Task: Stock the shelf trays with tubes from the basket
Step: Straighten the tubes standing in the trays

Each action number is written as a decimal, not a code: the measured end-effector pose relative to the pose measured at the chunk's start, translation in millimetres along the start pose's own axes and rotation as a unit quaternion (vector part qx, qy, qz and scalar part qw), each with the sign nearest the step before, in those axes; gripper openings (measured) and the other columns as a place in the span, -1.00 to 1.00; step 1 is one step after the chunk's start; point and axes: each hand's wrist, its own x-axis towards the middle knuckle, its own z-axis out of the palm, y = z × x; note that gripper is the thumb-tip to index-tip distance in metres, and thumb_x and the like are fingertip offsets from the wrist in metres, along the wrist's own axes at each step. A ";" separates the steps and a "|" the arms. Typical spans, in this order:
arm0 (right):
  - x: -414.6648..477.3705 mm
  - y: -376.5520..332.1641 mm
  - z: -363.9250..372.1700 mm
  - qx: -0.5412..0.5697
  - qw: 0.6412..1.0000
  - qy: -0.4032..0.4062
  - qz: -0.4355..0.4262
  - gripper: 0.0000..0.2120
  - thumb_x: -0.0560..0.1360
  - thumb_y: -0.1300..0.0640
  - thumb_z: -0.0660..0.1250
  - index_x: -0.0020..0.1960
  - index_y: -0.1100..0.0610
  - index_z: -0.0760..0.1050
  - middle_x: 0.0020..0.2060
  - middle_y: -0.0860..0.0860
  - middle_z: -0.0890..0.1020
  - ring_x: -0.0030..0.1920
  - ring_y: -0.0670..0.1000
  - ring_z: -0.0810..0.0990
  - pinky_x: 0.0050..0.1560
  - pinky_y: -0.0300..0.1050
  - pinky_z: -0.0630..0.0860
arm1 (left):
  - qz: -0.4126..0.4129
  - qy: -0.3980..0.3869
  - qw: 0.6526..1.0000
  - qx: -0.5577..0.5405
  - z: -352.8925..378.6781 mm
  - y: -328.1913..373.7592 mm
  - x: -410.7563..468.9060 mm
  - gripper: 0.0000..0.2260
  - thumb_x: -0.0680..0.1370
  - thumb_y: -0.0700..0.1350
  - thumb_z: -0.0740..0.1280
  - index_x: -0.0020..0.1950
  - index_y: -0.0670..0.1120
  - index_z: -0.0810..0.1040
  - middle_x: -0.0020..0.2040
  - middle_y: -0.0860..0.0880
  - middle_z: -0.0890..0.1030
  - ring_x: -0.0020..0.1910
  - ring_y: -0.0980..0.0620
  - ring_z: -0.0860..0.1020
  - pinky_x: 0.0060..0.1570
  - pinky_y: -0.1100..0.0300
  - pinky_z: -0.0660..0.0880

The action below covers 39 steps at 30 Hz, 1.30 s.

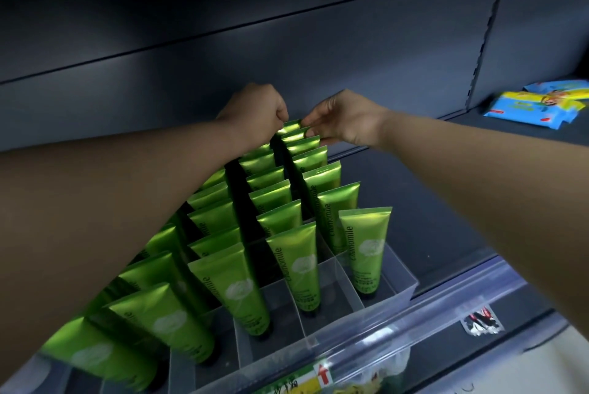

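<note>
Rows of green tubes (293, 263) marked Chamomile stand cap-down in a clear divided tray (395, 285) on a dark shelf. Both my arms reach to the far end of the rows. My left hand (255, 110) is curled, its fingertips at the top edge of the rearmost tube (291, 126). My right hand (344, 121) pinches the crimped tops of the rearmost tubes in the right-hand row from the other side. The basket is not in view.
Blue and yellow wipe packets (535, 105) lie on the shelf at the far right, past a slotted upright (484, 43). A clear price rail (414, 314) with a label runs along the shelf's front edge. Another shelf hangs above.
</note>
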 end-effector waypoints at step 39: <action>-147.0 33.5 9.9 -0.006 0.999 0.012 -0.043 -0.80 0.40 0.26 0.45 -0.18 0.41 0.53 -0.25 0.36 0.57 -0.27 -0.01 0.57 -0.11 -0.20 0.63 | 0.080 -0.087 0.991 -0.066 -38.3 89.4 -126.6 -0.85 0.42 -0.25 0.40 -0.11 -0.03 0.68 -0.25 0.08 0.67 -0.22 0.19 0.61 -0.11 0.26 0.53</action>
